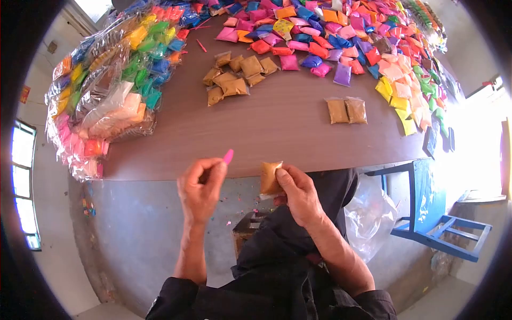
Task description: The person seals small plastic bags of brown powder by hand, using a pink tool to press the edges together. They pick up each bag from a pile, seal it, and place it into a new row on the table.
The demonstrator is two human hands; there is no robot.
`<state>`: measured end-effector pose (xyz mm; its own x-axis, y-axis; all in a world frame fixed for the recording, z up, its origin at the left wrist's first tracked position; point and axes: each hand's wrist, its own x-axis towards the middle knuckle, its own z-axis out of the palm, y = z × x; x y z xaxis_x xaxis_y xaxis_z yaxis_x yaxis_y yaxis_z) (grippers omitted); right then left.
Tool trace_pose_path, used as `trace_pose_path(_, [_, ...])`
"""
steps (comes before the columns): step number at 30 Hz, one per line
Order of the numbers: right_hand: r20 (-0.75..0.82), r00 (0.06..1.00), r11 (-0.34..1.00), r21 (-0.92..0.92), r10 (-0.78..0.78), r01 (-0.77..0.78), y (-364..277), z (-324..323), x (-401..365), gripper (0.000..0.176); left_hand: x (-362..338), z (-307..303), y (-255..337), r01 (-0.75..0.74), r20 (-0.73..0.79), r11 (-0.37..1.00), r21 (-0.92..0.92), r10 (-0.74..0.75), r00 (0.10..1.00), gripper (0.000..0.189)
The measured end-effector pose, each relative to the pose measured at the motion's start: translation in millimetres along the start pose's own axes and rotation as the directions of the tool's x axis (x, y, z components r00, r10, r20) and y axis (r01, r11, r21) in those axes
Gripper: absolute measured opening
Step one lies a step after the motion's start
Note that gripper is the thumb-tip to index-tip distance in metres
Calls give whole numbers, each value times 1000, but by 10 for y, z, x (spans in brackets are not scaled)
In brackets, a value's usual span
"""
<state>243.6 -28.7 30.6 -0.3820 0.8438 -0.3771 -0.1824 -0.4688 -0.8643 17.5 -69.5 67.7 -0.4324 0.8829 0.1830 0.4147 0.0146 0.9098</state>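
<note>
My right hand point(295, 190) pinches a small packet of brown powder point(269, 176) just below the near edge of the brown table point(256, 133). My left hand point(201, 188) holds a small pink stick point(228, 156) between thumb and fingers, a short way left of the packet. On the table, two filled brown packets point(346, 111) lie side by side to the right, and a loose heap of brown packets point(237, 76) sits farther back.
Many coloured powder packets point(341, 37) cover the far and right part of the table. Large clear bags of coloured packets point(106, 85) are piled at the left. A blue wooden stool point(426, 213) and a clear plastic bag point(368, 213) stand on the floor at right.
</note>
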Motion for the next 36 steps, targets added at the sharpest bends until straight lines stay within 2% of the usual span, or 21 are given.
trace_pose_path(1, [-2,1000,999,50,11,-11,-2,-12,0,34,-70,48,31,-2,37,1000,-2,2,999,10])
trace_pose_path(4, [10,999,995,96,37,-38,46,-15,5,36,-279,159,68,-176,174,982,65,163,971,9])
trace_pose_path(7, [62,997,990,134,46,-54,41,18,-34,36,-390,190,127,-233,304,970,70,202,931,12])
trace_pose_path(8, [86,995,989,138,44,-56,32,28,-52,36,-405,212,150,-252,308,965,67,220,925,14])
trace_pose_path(11, [129,991,999,1,33,-33,42,-20,-89,35,-391,168,40,-375,298,913,163,316,901,13])
trace_pose_path(14, [107,990,989,110,87,-99,160,-49,-100,34,-337,28,-243,-443,222,802,400,384,896,13])
trace_pose_path(17, [190,969,986,2,161,-164,246,-76,-102,36,-422,-161,-313,-304,89,856,418,294,952,13])
trace_pose_path(20, [156,968,980,-75,197,-187,373,20,-114,33,-690,-193,-164,-277,197,910,309,224,955,13])
trace_pose_path(22, [219,963,983,-133,155,-128,479,74,-147,30,-838,-105,-131,-327,309,904,275,239,920,6])
trace_pose_path(23, [247,960,982,-161,134,-95,530,87,-164,29,-874,-108,-179,-348,326,869,352,234,916,6])
trace_pose_path(25, [231,970,932,-363,73,16,636,39,-169,25,-916,-59,-345,-393,365,781,486,227,903,5])
trace_pose_path(26, [225,973,886,-459,39,70,669,10,-183,24,-890,-68,-459,-382,333,744,548,226,916,5])
trace_pose_path(29, [168,986,877,-476,11,71,639,3,-235,21,-841,-158,-616,-289,242,777,559,181,953,4])
trace_pose_path(32, [225,974,844,-515,-37,151,778,2,-171,19,-930,-105,-325,-386,346,824,415,249,905,6])
trace_pose_path(35, [246,969,882,-450,-28,139,695,33,-212,19,-1032,6,-476,-443,409,758,479,254,876,6])
trace_pose_path(36, [227,972,873,-459,-64,165,736,17,-225,18,-965,-3,-539,-407,378,731,548,218,900,6])
